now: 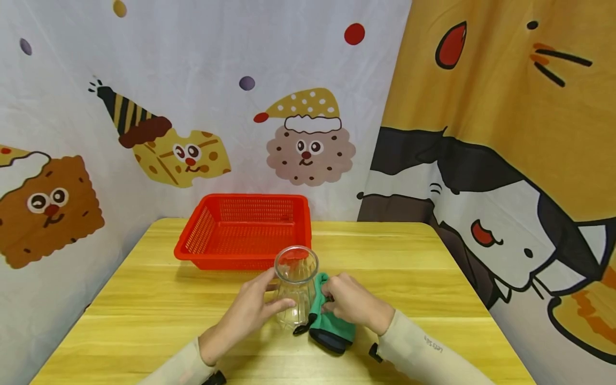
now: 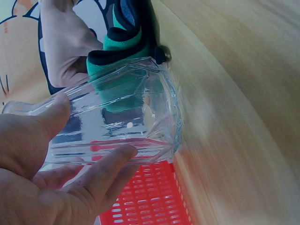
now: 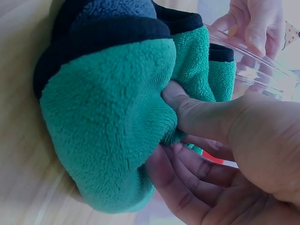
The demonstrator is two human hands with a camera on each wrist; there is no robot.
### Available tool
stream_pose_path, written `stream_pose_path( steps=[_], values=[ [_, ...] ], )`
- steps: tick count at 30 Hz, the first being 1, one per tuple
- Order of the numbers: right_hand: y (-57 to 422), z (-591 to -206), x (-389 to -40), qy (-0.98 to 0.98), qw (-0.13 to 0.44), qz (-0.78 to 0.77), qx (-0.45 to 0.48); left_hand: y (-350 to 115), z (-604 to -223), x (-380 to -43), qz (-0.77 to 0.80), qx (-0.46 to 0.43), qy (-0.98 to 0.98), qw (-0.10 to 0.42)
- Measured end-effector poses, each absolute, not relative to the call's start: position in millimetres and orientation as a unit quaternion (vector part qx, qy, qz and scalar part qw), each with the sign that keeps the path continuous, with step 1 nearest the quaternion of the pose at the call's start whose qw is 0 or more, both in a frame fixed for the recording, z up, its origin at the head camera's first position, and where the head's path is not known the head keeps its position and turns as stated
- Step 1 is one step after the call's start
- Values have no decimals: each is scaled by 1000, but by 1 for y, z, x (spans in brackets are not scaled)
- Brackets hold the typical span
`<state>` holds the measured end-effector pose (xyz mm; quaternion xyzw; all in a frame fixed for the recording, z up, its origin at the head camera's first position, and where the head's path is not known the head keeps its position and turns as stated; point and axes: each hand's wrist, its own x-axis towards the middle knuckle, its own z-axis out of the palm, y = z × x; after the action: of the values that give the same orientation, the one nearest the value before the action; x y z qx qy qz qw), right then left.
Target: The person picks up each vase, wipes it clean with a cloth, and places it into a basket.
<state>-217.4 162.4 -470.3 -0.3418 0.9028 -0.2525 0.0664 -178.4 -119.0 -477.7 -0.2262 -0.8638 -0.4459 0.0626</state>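
The glass vase (image 1: 303, 295) stands on the bench (image 1: 414, 289), long axis upright, mouth up; the left hand (image 1: 246, 305) curls its fingers round it, the right hand (image 1: 353, 302) pinches the black-edged green cloth (image 1: 337, 324) alongside.

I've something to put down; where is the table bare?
Bare: the table right of the red basket, beyond the right hand; and left of the left hand, nearer than the basket. Crowded: the centre, where glass vase, green cloth and both hands cluster.
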Motion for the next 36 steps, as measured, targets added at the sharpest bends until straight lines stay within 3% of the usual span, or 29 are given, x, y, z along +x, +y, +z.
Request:
stream_pose_path(
  steps=[36],
  values=[
    [171, -483, -225, 880, 56, -300, -364, -120, -480, -180, -427, -230, -871, 75]
  ],
)
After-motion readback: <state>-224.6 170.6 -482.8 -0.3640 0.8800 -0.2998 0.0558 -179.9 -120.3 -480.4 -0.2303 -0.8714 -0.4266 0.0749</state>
